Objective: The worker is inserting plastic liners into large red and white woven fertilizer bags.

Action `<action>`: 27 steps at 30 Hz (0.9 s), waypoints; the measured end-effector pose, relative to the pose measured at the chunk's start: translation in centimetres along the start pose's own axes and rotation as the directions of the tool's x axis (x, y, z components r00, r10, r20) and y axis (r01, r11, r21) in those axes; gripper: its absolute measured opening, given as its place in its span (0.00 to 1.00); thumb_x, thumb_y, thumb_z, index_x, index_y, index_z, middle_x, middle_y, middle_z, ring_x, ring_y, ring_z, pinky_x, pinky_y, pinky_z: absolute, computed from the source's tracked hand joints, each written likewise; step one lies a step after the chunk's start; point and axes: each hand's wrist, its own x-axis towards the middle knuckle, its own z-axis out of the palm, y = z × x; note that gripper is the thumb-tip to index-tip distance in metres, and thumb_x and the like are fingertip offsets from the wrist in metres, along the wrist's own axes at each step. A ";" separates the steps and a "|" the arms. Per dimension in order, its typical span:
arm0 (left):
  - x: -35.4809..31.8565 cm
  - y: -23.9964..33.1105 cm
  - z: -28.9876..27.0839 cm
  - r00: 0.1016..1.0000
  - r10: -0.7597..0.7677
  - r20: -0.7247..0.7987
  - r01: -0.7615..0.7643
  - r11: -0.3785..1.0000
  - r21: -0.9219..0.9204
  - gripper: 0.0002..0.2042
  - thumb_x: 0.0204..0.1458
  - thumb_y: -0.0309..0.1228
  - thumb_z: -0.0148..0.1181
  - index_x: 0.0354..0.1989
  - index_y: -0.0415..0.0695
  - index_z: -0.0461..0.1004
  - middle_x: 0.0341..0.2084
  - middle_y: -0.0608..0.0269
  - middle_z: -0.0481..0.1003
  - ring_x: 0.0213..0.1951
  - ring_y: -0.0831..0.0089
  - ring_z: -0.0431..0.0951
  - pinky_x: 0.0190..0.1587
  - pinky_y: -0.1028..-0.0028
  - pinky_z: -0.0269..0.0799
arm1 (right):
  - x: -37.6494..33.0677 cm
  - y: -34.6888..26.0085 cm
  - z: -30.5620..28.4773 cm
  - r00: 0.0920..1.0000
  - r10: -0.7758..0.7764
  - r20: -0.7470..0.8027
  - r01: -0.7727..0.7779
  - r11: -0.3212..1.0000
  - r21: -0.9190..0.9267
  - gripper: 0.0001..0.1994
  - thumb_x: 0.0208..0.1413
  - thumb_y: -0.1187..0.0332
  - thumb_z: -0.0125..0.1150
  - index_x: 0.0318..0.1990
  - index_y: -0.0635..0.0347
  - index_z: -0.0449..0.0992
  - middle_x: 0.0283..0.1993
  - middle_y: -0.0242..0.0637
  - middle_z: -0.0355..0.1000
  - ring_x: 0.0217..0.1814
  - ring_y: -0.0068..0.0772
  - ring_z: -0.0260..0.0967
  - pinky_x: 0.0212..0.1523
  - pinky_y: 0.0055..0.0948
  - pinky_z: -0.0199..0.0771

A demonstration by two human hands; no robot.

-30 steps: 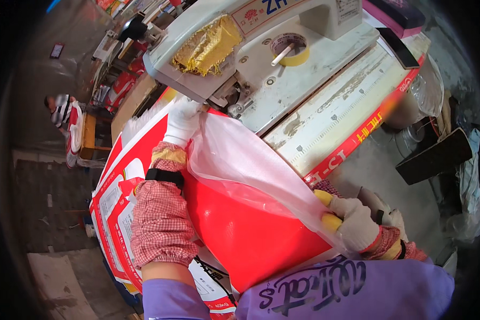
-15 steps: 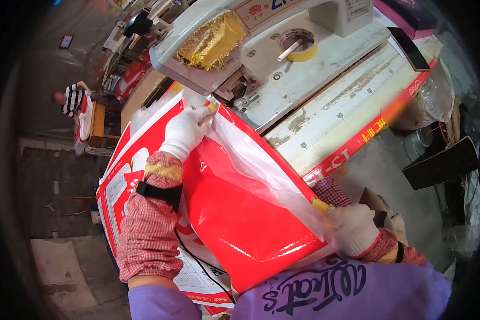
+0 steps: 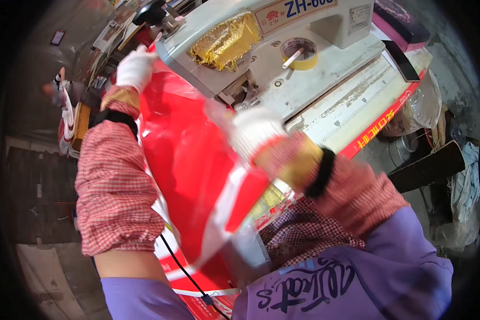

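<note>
Across the middle of the head view I see a large glossy red plastic bag with white printed panels [image 3: 192,176], stretched out in front of a grey-white industrial sewing machine [image 3: 282,58]. Its long axis runs from the upper left, beside the machine's end, down toward the lower centre near my purple sweatshirt [image 3: 325,282]; the top edge points up and away from me. A clear film layer shows along its right side.

My left hand [image 3: 135,66], in a white knit glove, is closed in a pinch on the bag's upper corner, the forearm in a red checked sleeve cover [image 3: 114,181] reaching up and away. My right hand [image 3: 253,133], gloved the same way and motion-blurred, lies against the bag's right edge just below the machine bed; I cannot tell whether its fingers are clamped on the film or only pressing it. That forearm crosses in from the lower right.

Behind the bag, a crumpled patch of gold foil tape [image 3: 226,41] sits on the machine head, and a yellow tape roll [image 3: 300,55] lies on its bed. A pale worktable with a red front strip [image 3: 357,117] runs to the right. A thin black cord [image 3: 184,269] trails over the bag's lower part.
</note>
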 end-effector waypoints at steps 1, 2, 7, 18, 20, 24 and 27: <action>-0.1 -1.9 -0.3 0.999 0.025 -0.032 -0.026 0.999 -0.026 0.13 0.46 0.28 0.51 0.42 0.55 0.73 0.49 0.58 0.67 0.44 0.54 0.72 0.42 0.64 0.71 | 3.2 -0.7 1.3 0.971 0.216 0.101 -0.169 0.922 -0.348 0.11 0.53 0.66 0.47 0.39 0.58 0.74 0.32 0.38 0.72 0.34 0.36 0.70 0.33 0.33 0.71; 0.4 -2.4 -0.1 0.971 0.119 -0.206 -0.133 0.990 -0.056 0.12 0.45 0.29 0.52 0.39 0.54 0.74 0.46 0.57 0.69 0.41 0.55 0.73 0.41 0.63 0.71 | 5.0 -0.9 0.8 0.889 0.448 0.094 -0.273 0.682 -0.678 0.13 0.51 0.64 0.49 0.40 0.58 0.75 0.36 0.40 0.75 0.39 0.39 0.73 0.37 0.36 0.73; -5.8 1.9 -8.0 0.968 0.201 0.154 -0.182 0.975 -0.129 0.08 0.44 0.31 0.54 0.31 0.41 0.74 0.27 0.48 0.74 0.33 0.51 0.73 0.39 0.60 0.69 | 6.7 0.4 -1.9 0.830 0.428 0.358 -0.185 0.816 -0.548 0.13 0.42 0.66 0.53 0.37 0.56 0.77 0.35 0.44 0.74 0.36 0.46 0.73 0.33 0.39 0.72; -12.3 13.4 -18.7 0.147 0.848 0.509 -0.360 0.525 -0.771 0.12 0.42 0.33 0.59 0.35 0.42 0.72 0.25 0.58 0.73 0.31 0.62 0.74 0.36 0.67 0.70 | 7.6 2.9 -2.5 0.772 -0.029 0.635 0.414 0.781 -0.468 0.11 0.34 0.69 0.59 0.30 0.60 0.78 0.28 0.47 0.74 0.28 0.46 0.73 0.31 0.36 0.72; -10.4 10.6 -16.1 0.378 0.841 0.386 -0.199 0.481 -0.854 0.09 0.48 0.29 0.51 0.35 0.42 0.75 0.25 0.59 0.74 0.27 0.70 0.74 0.34 0.73 0.70 | 7.3 0.8 -3.3 0.757 0.146 0.637 0.334 0.752 -0.569 0.11 0.33 0.70 0.60 0.30 0.57 0.79 0.28 0.44 0.75 0.29 0.45 0.73 0.30 0.36 0.73; -12.2 9.9 -19.3 0.156 0.442 0.883 -0.152 0.894 -0.420 0.28 0.50 0.57 0.49 0.32 0.40 0.76 0.22 0.55 0.75 0.26 0.64 0.75 0.33 0.67 0.71 | 7.0 2.5 -1.8 0.765 0.203 0.611 0.171 0.851 -0.497 0.09 0.34 0.69 0.60 0.27 0.60 0.78 0.25 0.42 0.74 0.27 0.44 0.73 0.27 0.37 0.72; -15.8 12.1 -23.8 0.040 0.108 0.993 -0.436 0.896 -0.080 0.31 0.43 0.63 0.51 0.25 0.42 0.78 0.22 0.52 0.75 0.27 0.57 0.76 0.33 0.65 0.72 | 5.3 0.4 -4.5 0.802 0.449 0.394 -0.223 0.837 -0.500 0.10 0.36 0.66 0.59 0.28 0.60 0.78 0.26 0.42 0.74 0.27 0.41 0.73 0.28 0.37 0.72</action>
